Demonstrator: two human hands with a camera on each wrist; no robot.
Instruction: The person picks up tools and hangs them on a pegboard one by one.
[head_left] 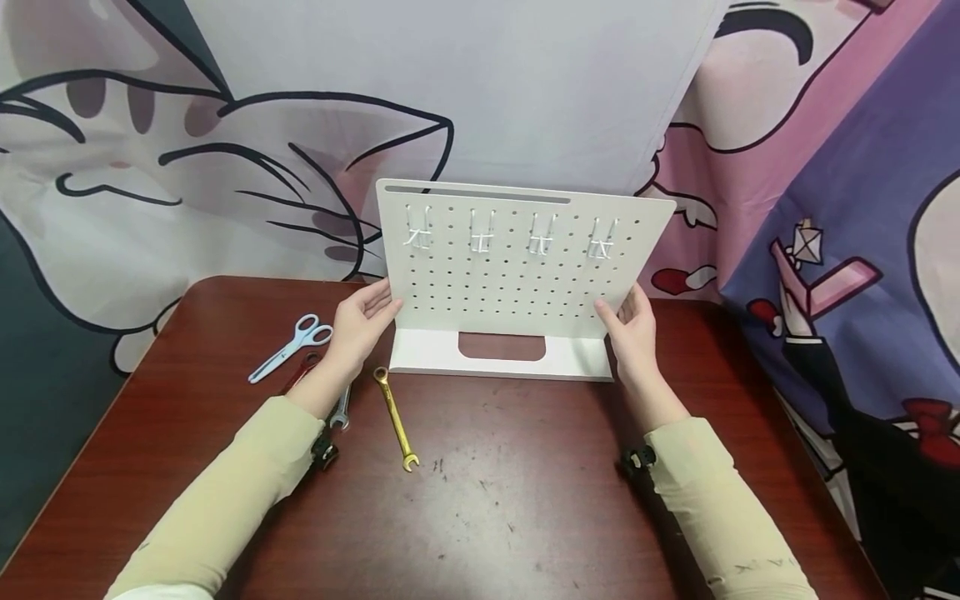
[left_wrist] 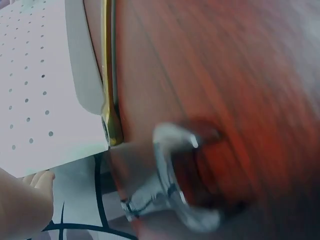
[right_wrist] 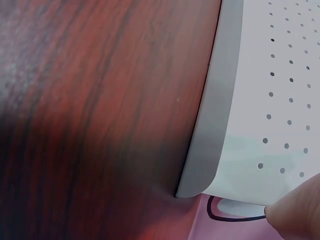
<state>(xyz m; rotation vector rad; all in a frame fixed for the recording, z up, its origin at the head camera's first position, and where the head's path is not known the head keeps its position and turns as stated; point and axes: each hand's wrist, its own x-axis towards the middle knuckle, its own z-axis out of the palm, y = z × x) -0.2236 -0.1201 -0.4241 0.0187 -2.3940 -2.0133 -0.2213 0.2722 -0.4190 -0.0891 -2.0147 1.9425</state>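
A white pegboard stand (head_left: pixel 517 287) rises from its flat foot (head_left: pixel 427 350) at the back of the table. Four pairs, or rather a row of several white wire hooks (head_left: pixel 482 242), hang across its upper part. My left hand (head_left: pixel 362 325) grips its left side edge, thumb at the front face and fingers at the edge. On the opposite side my right hand (head_left: pixel 632 333) holds the right edge, thumb in front. The right wrist view shows the perforated panel (right_wrist: pixel 250 115) with a fingertip at its corner. A gold wrench (head_left: pixel 395 417) lies just before the foot's left end.
Blue scissors (head_left: pixel 303 333) lie left of my left hand. Under that forearm, a silver wrench (head_left: pixel 341 408) and a red tool (head_left: pixel 309 362) are partly hidden. The brown table (head_left: pixel 480 517) meets printed cloth (head_left: pixel 300 183) behind.
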